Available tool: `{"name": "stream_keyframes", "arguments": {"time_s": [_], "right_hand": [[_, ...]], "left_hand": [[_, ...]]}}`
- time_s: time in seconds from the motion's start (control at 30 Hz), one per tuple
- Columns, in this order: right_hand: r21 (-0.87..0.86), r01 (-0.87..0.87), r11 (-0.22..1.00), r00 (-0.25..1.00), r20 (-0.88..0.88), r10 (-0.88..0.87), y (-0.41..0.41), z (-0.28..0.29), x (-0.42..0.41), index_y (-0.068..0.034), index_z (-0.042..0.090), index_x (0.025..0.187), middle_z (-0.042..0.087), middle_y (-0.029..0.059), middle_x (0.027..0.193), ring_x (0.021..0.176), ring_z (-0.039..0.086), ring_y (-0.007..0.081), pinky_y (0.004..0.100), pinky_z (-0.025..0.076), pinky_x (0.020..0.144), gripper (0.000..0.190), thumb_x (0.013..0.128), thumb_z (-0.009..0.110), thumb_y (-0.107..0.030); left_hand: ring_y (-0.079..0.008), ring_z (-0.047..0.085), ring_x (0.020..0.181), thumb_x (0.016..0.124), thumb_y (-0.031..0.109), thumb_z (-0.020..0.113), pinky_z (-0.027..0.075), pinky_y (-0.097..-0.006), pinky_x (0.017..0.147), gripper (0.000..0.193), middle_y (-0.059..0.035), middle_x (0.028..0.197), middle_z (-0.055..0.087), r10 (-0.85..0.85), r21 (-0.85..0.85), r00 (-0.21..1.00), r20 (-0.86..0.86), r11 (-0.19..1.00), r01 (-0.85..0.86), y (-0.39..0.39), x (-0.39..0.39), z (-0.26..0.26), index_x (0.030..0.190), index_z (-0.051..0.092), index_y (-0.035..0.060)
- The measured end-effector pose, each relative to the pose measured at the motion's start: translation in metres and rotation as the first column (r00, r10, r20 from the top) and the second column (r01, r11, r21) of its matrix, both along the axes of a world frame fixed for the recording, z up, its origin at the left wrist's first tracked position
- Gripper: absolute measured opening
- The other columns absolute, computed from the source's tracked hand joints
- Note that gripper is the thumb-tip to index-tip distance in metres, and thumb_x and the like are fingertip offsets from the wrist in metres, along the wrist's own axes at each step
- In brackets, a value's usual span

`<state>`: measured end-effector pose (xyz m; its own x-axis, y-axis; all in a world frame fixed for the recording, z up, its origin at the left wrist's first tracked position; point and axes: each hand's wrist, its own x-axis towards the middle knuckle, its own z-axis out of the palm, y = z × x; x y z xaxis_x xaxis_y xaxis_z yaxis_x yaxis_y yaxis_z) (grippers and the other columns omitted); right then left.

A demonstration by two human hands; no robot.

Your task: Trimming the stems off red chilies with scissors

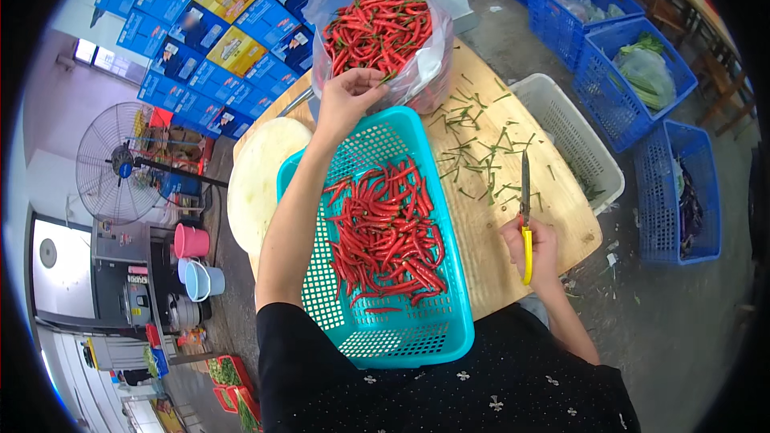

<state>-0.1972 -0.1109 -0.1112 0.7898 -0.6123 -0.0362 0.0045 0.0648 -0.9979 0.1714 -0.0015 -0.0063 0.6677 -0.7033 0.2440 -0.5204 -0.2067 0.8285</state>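
Observation:
My left hand [355,93] is at the near edge of a clear plastic bag [442,42] full of red chili peppers [385,24], its fingertips pinching a green chili stem. In my right hand [535,246] are yellow-handled scissors [526,210], blades pointing away from me and looking nearly closed, over the wooden table [481,240]. Between my arms sits a turquoise perforated plastic basket [460,307] holding a heap of red chilies [391,228] that show few stems. Cut green stems [493,156] lie scattered on the table right of the basket.
A round pale board [264,180] lies left of the basket. Beyond the table's right edge stand a white plastic crate [607,168] and several blue crates [637,126] with vegetables. Stacked blue and yellow cartons [240,30] and a large fan [120,162] are at the left.

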Motion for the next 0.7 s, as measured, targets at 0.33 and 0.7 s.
{"name": "stream_keyframes", "arguments": {"time_s": [0.33,0.7], "right_hand": [[-0.01,-0.035,0.999,0.999,-0.013,0.035,-0.003,-0.002,-0.002,0.0,0.066,0.083,0.056,-0.0035,0.063,0.058,0.047,0.0033,0.0224,0.039,0.052,0.02,0.087,0.074,-0.018],[-0.077,-0.025,0.997,1.0,0.012,0.026,-0.004,0.001,-0.003,0.0,0.065,0.084,0.055,-0.0025,0.062,0.058,0.048,0.0047,0.0233,0.04,0.052,0.021,0.085,0.076,-0.018]], "left_hand": [[-0.0134,0.064,0.101,0.099,0.014,0.059,0.05,-0.0279,0.09,0.016,-0.0075,0.112,0.068,0.007,-0.431,0.969,-0.248,0.894,-0.117,-0.014,0.02,0.013,0.113,0.058,0.0075],[-0.0017,0.044,0.056,0.101,0.027,0.055,0.036,-0.0157,0.045,0.033,0.003,0.089,0.062,-0.308,-0.444,0.586,-0.749,0.891,-0.1,-0.011,-0.07,0.038,0.13,0.053,0.0095]]}}
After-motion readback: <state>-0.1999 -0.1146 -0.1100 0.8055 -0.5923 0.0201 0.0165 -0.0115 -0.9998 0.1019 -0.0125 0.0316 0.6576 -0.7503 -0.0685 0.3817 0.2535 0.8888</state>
